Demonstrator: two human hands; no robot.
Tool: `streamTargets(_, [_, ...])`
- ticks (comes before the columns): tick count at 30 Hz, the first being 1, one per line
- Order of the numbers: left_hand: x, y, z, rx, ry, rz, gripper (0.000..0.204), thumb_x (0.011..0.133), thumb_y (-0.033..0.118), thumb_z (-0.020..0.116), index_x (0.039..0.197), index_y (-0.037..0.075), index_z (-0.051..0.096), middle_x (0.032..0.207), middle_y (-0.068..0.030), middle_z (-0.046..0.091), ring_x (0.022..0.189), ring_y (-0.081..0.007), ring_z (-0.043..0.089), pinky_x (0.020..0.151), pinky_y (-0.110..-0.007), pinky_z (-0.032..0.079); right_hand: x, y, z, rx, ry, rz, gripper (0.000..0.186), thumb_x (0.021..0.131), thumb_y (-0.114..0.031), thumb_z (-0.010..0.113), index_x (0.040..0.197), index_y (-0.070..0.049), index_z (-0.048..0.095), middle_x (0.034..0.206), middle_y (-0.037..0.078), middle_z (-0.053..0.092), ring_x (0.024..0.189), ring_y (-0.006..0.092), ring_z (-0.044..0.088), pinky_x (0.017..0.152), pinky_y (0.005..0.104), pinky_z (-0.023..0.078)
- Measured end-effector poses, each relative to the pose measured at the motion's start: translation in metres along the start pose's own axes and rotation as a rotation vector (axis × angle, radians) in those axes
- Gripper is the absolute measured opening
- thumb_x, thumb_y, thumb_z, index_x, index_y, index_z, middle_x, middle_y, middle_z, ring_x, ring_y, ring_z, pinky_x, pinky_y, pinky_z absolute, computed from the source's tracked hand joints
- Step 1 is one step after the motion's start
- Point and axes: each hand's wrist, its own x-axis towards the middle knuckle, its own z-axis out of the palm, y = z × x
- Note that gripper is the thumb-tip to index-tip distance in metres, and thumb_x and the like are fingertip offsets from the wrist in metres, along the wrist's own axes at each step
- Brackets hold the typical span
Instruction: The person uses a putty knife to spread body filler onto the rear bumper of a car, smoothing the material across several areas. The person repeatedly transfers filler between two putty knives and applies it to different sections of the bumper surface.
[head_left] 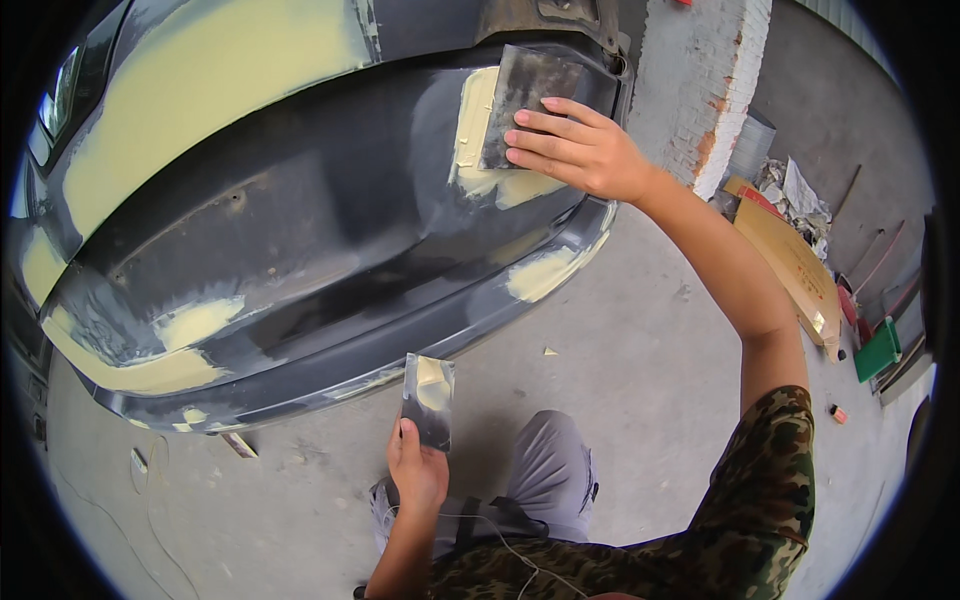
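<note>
Our right hand [590,152], gripping a dark rectangular spreader [532,88] over the car panel [375,195], is nearer than our left hand [418,470], closed on a filler-loaded plate [430,415], to the cream filler strip [474,118] running lengthwise up the spreader's left edge.

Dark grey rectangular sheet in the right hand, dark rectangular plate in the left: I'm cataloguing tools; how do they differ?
The dark grey rectangular sheet looks larger than the dark rectangular plate. The right hand holds the sheet at a pale yellow filler patch on the car; the left hand grips the plate's lower end. The plate's visible face carries a pale yellow blob; the sheet's shows mottled grey. Both are flat.
</note>
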Motion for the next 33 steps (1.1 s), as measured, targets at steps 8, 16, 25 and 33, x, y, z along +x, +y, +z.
streamTargets(8, [0.004,0.006,-0.009,0.091,0.045,-0.002,0.047,0.109,0.031,0.049,0.139,-0.006,0.050,0.137,-0.0109,0.058,0.127,-0.0198,0.054,0.110,-0.034,0.039,-0.023,-0.009,-0.005,0.016,0.000,0.045,0.040,0.085,-0.008,0.068,0.124,-0.013,0.069,0.132,0.001,0.066,0.127,0.0226,0.060,0.109,0.0423,0.048])
streamTargets(16, [0.009,0.002,-0.006,0.064,0.045,-0.018,0.049,0.109,0.031,0.047,0.141,-0.006,0.048,0.138,-0.0122,0.057,0.129,-0.0209,0.053,0.111,-0.036,0.038,-0.001,-0.022,0.040,0.041,0.086,-0.031,0.033,0.085,-0.009,0.069,0.118,-0.012,0.073,0.123,-0.002,0.067,0.124,0.0205,0.062,0.108,0.0404,0.050])
streamTargets(25, [0.001,0.002,-0.010,0.078,0.035,-0.034,0.050,0.109,0.031,0.048,0.141,-0.007,0.046,0.139,-0.0133,0.057,0.129,-0.0234,0.053,0.112,-0.038,0.038,-0.019,-0.026,-0.003,0.039,0.080,0.018,0.032,0.087,-0.009,0.068,0.119,-0.012,0.073,0.127,0.001,0.069,0.126,0.0217,0.062,0.108,0.0413,0.049])
streamTargets(33, [-0.004,-0.004,0.008,0.069,0.036,-0.026,0.047,0.109,0.029,0.049,0.140,-0.006,0.047,0.139,-0.0144,0.057,0.129,-0.0237,0.054,0.111,-0.039,0.041,-0.006,-0.027,0.025,0.104,0.139,-0.006,0.027,0.084,-0.009,0.071,0.110,-0.011,0.075,0.124,-0.001,0.069,0.125,0.0197,0.061,0.111,0.0410,0.049])
